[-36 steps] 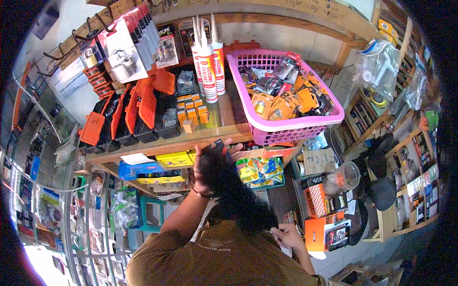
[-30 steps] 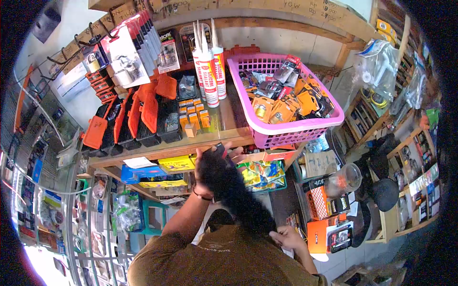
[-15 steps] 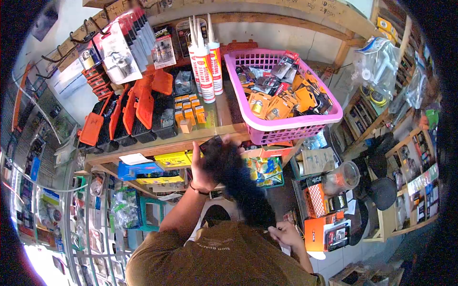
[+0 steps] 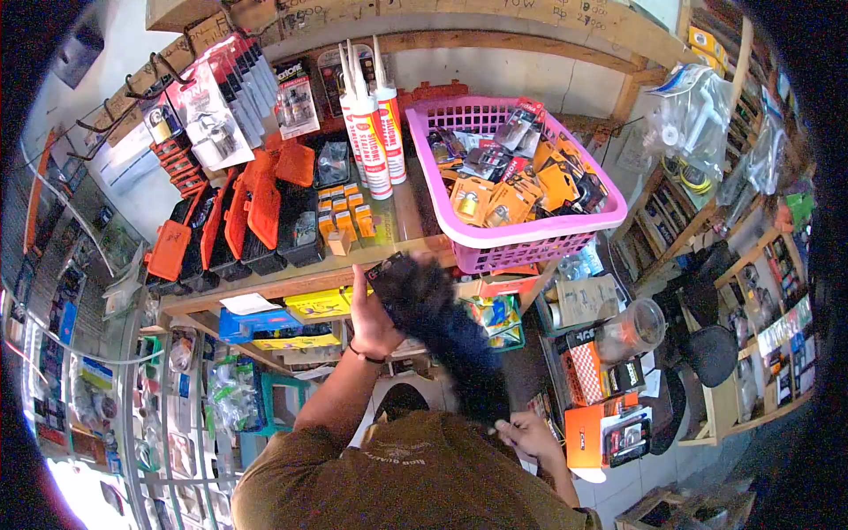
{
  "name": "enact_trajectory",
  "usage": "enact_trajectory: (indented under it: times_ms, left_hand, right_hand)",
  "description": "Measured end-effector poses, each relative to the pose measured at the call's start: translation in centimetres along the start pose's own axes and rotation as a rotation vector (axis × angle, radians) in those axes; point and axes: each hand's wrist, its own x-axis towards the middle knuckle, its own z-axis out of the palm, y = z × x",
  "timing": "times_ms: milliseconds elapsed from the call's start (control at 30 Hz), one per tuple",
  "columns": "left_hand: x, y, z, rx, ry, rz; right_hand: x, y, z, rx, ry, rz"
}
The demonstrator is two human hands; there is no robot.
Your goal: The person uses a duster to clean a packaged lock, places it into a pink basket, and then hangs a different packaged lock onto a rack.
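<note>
A dark, fluffy duster stretches diagonally in front of my chest, its far part blurred. My right hand is closed around its lower end near my body. My left hand is raised by the shelf edge, its fingers behind a small black pack with faint light marks. The duster's fibres lie against this pack and cover part of it and of the left palm. What the pack contains cannot be made out.
A pink basket of packaged padlocks stands on the wooden shelf. Left of it are silicone sealant tubes, small orange boxes and orange-lidded black cases. Yellow boxes sit below; a clear tub is at right.
The duster's fluffy part has shifted slightly against the pack. Both hands stay in nearly the same places, and the view has tilted a little.
</note>
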Motion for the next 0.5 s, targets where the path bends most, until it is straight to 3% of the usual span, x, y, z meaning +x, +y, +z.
enact_trajectory:
  times_ms: [67, 100, 167, 200, 267, 333, 400, 433, 467, 500]
  left_hand:
    - [0.4, 0.2, -1.4, -0.014, -0.214, -0.061]
    - [0.3, 0.2, -1.0, -0.014, -0.215, -0.062]
    - [-0.2, 0.1, 0.1, -0.128, -0.060, -0.056]
    - [0.1, 0.1, 0.1, -0.028, 0.075, 0.024]
    - [0.2, 0.2, -0.4, -0.064, -0.024, -0.031]
    - [0.5, 0.2, -1.5, -0.064, -0.155, -0.065]
    - [0.1, 0.1, -1.2, -0.006, -0.101, -0.046]
    - [-0.2, 0.1, -0.2, -0.004, -0.065, -0.036]
    - [-0.2, 0.1, 1.2, 0.096, 0.097, 0.068]
    - [-0.1, 0.0, 0.9, 0.094, 0.095, 0.069]
  right_hand:
    - [0.1, 0.9, -0.4, 0.031, -0.184, -0.063]
    - [0.2, 1.0, -0.3, 0.030, -0.183, -0.064]
    - [0.2, 1.1, 0.1, 0.019, 0.022, -0.081]
    - [0.1, 0.8, 0.2, 0.019, 0.022, -0.080]
    - [-0.2, 0.2, 0.2, 0.072, -0.117, -0.015]
    - [-0.1, 0.9, 0.1, 0.014, -0.110, -0.070]
    - [-0.1, 0.9, 0.2, -0.044, -0.103, -0.123]
    - [-0.1, 0.5, 0.5, -0.022, -0.005, -0.070]
    - [-0.2, 0.3, 0.6, -0.002, 0.094, -0.018]
    - [-0.3, 0.4, 0.5, -0.004, 0.096, -0.019]
